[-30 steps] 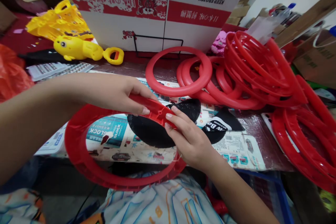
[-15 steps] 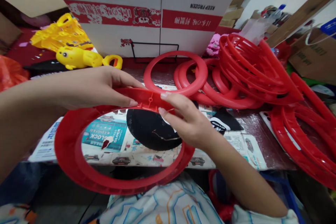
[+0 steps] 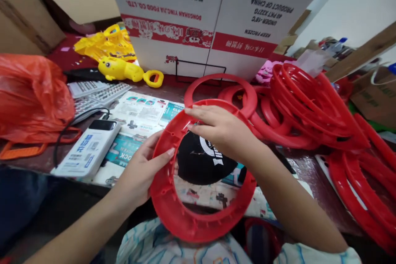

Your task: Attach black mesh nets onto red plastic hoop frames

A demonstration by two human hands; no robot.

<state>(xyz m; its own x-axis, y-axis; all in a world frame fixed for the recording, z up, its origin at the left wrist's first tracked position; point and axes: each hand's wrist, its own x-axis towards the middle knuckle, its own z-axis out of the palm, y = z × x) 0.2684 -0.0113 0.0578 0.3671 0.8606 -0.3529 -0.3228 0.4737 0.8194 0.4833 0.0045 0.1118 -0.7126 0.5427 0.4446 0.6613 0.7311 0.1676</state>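
Left hand [image 3: 145, 169] clamped on a red ring [image 3: 201, 227]

Head cam: thumb's over the inner edge, fingers behind, probably to steady it. Fingertips of the right hand [image 3: 221, 128] lie on the upper-left rim; can't tell if they pinch. Ring's at lower centre of the frame, ribs up, maybe to keep them in sight. More red parts [image 3: 338, 128] are heaped at right, likely for easy reach.

Your round red plastic ring [image 3: 199, 227] is one plain colour; you see white lettering on the round black fabric disc [image 3: 194, 167] and red bands across the boxy white cardboard carton [image 3: 176, 4].
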